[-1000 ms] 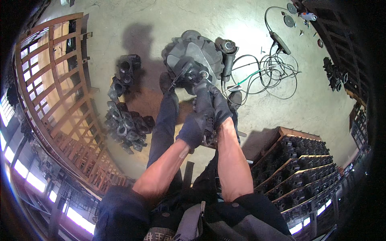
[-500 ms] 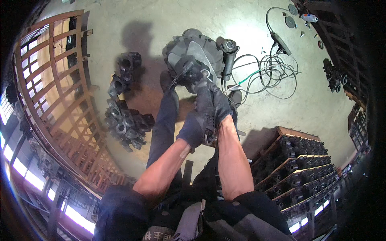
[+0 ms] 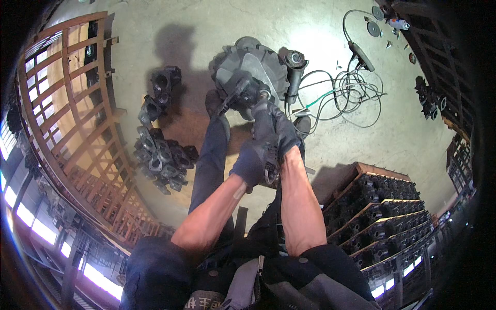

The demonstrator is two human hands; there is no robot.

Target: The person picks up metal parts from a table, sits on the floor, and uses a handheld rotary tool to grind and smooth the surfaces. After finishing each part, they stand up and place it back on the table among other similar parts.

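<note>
Both my hands wear dark gloves and are closed around a dark handheld grinder (image 3: 269,164), largely hidden by the gloves. My left hand (image 3: 253,161) grips its rear body. My right hand (image 3: 278,126) wraps the front part, farther from me. The tool's bright metal nose (image 3: 264,94) points at a dark metal casting (image 3: 244,89), touching it or very close. That casting rests on a grey plate (image 3: 261,68) over a chunky-treaded black tyre (image 3: 279,77), between my feet. Where the tool tip meets the casting is not clear.
An angle grinder (image 3: 294,77) leans right of the tyre, beside tangled cables (image 3: 356,93). Several dark castings (image 3: 163,160) lie left of my leg. A stacked crate of castings (image 3: 380,217) stands at right. Rusty metal racking (image 3: 72,103) runs along the left.
The casting has tilted or shifted very slightly at the tool's nose. Both hands keep their grip in almost the same place.
</note>
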